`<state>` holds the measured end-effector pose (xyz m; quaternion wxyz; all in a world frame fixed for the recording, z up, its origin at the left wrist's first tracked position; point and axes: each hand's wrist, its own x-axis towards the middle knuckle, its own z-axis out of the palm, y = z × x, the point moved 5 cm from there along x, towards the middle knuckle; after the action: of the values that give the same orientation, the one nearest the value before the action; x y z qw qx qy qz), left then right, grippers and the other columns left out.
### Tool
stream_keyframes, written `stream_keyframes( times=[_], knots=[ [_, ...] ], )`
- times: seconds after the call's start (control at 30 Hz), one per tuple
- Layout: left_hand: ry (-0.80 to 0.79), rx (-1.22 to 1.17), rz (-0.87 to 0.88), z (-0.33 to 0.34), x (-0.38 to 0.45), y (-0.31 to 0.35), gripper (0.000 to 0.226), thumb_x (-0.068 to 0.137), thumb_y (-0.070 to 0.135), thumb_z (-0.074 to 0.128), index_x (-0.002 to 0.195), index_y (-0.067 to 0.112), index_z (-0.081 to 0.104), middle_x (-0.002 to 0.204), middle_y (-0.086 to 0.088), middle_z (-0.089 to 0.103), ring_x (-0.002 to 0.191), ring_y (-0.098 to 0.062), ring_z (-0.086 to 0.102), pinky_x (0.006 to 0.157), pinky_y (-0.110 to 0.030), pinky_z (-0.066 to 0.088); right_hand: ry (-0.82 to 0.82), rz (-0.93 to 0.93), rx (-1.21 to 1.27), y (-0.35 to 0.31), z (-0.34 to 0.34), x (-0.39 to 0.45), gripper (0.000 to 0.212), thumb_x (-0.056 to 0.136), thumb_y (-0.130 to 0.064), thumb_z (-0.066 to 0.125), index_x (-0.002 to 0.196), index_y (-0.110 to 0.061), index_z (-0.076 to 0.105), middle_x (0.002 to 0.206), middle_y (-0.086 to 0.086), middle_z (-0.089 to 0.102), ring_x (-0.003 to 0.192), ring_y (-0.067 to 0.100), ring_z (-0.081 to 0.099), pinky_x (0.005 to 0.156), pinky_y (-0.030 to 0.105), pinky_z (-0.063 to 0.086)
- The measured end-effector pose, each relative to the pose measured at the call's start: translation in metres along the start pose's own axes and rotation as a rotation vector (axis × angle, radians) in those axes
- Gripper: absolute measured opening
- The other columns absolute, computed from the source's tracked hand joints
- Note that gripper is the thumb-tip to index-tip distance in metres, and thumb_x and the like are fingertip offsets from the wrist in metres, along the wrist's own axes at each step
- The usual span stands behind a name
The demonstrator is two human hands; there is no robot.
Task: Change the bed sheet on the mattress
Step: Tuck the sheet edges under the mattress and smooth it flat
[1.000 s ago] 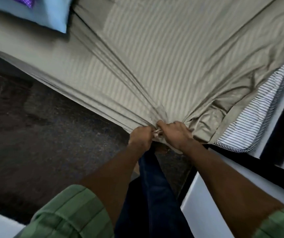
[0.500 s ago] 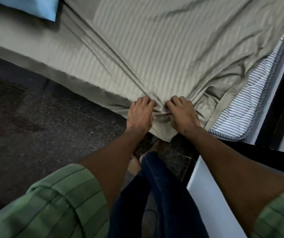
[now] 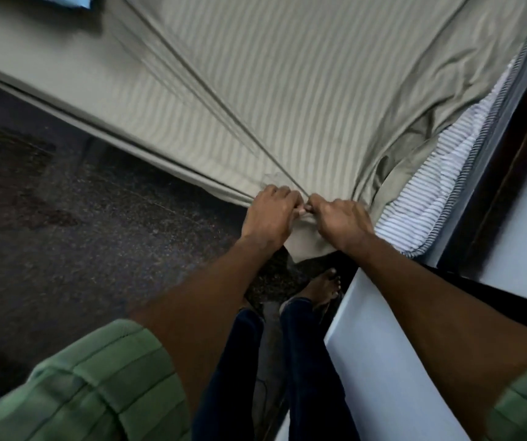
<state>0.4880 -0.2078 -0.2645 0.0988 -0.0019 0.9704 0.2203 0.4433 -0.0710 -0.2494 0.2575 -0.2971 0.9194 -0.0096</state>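
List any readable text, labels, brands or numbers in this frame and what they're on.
None. No words, labels, brands or numbers show on the olive striped bed sheet, the striped mattress, the blue pillow, the green sleeves or the white panel.

Half a second ago both hands lay with fingers spread flat on the bunched corner of the bed sheet (image 3: 287,90); now the left hand (image 3: 271,214) and the right hand (image 3: 341,222) are curled into fists that pinch the gathered cloth between them, knuckles nearly touching. Above the grip the loose folds have drawn into a few tight, straight creases running up and away to the left. Below the grip a flap of the corner now hangs free past the edge. To the right of the grip more of the striped mattress (image 3: 430,186) shows beside the rumpled cloth.
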Motion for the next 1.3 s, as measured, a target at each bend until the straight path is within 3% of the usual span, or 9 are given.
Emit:
stream_keyframes(
  times=[0.13,0.2,0.3,0.4,0.6,0.87,1.0,1.1,1.3],
  knots=[
    [-0.067,0.010,0.064,0.016,0.000,0.027,0.027,0.093,0.041,0.066,0.105,0.017,0.066,0.107,-0.008,0.059,0.096,-0.031,0.056,0.082,-0.043,0.045,-0.055,-0.063,-0.022,0.019,0.012,-0.021,0.018,0.102,-0.029,0.047,0.117,-0.022,0.052,0.103,0.007,0.072,0.099,0.034,0.067,0.087,0.042,0.043],
    [-0.103,0.026,-0.013,0.023,-0.002,0.032,0.031,0.094,0.047,0.062,0.107,0.019,0.066,0.113,-0.007,0.056,0.102,-0.029,0.055,0.084,-0.043,0.046,0.123,-0.077,0.035,0.026,0.017,-0.035,0.014,0.097,-0.024,0.054,0.110,-0.021,0.056,0.105,0.004,0.064,0.101,0.030,0.058,0.089,0.041,0.037],
    [-0.008,0.059,-0.072,0.025,-0.002,0.039,0.033,0.094,0.051,0.058,0.097,0.019,0.068,0.103,-0.005,0.059,0.099,-0.026,0.055,0.082,-0.042,0.045,0.499,0.370,0.249,0.060,0.023,-0.070,0.030,0.087,-0.014,0.061,0.117,-0.013,0.059,0.120,0.011,0.055,0.109,0.032,0.049,0.092,0.045,0.038],
    [0.128,-0.024,-0.113,0.020,0.004,0.048,0.032,0.092,0.053,0.059,0.095,0.022,0.061,0.099,-0.001,0.056,0.095,-0.023,0.053,0.082,-0.040,0.044,0.601,0.748,0.459,0.077,0.031,-0.082,0.043,0.082,-0.023,0.065,0.122,-0.011,0.056,0.123,0.013,0.055,0.115,0.035,0.048,0.097,0.046,0.034],
    [0.035,-0.019,-0.043,0.031,0.015,0.082,0.047,0.086,0.063,0.058,0.112,0.024,0.062,0.111,-0.002,0.055,0.104,-0.026,0.052,0.086,-0.042,0.043,0.382,0.742,0.510,0.085,0.012,-0.048,0.025,0.086,-0.022,0.063,0.109,-0.020,0.054,0.098,0.015,0.068,0.099,0.038,0.062,0.087,0.043,0.039],
    [-0.091,0.120,0.061,0.038,0.016,0.110,0.051,0.084,0.056,0.065,0.121,0.022,0.057,0.118,-0.005,0.053,0.112,-0.030,0.051,0.088,-0.045,0.041,0.038,0.684,-0.226,0.110,0.025,-0.097,0.021,0.095,-0.011,0.050,0.103,-0.017,0.069,0.095,0.010,0.070,0.102,0.030,0.057,0.094,0.042,0.034],
    [-0.121,0.087,0.032,0.044,0.017,0.120,0.031,0.089,0.044,0.066,0.111,0.022,0.065,0.115,-0.004,0.058,0.110,-0.030,0.053,0.086,-0.045,0.041,0.139,0.719,-0.290,0.107,0.012,-0.104,0.023,0.089,-0.019,0.060,0.111,-0.019,0.064,0.113,0.008,0.056,0.108,0.029,0.049,0.091,0.042,0.034],
    [-0.100,0.012,0.006,0.045,0.015,0.123,0.023,0.092,0.041,0.065,0.106,0.023,0.067,0.109,-0.002,0.062,0.105,-0.028,0.056,0.084,-0.043,0.042,0.214,0.520,-0.166,0.095,0.008,-0.097,0.058,0.073,-0.026,0.067,0.128,-0.016,0.050,0.122,0.007,0.055,0.116,0.029,0.052,0.105,0.045,0.032],
    [-0.162,-0.033,0.056,0.047,0.013,0.123,0.020,0.098,0.041,0.060,0.102,0.026,0.073,0.106,0.001,0.063,0.103,-0.025,0.056,0.083,-0.042,0.042,-0.108,0.399,-0.359,0.108,0.006,-0.090,0.015,0.097,-0.017,0.055,0.110,-0.019,0.061,0.100,0.000,0.074,0.104,0.024,0.068,0.118,0.043,0.022]
  ],
)
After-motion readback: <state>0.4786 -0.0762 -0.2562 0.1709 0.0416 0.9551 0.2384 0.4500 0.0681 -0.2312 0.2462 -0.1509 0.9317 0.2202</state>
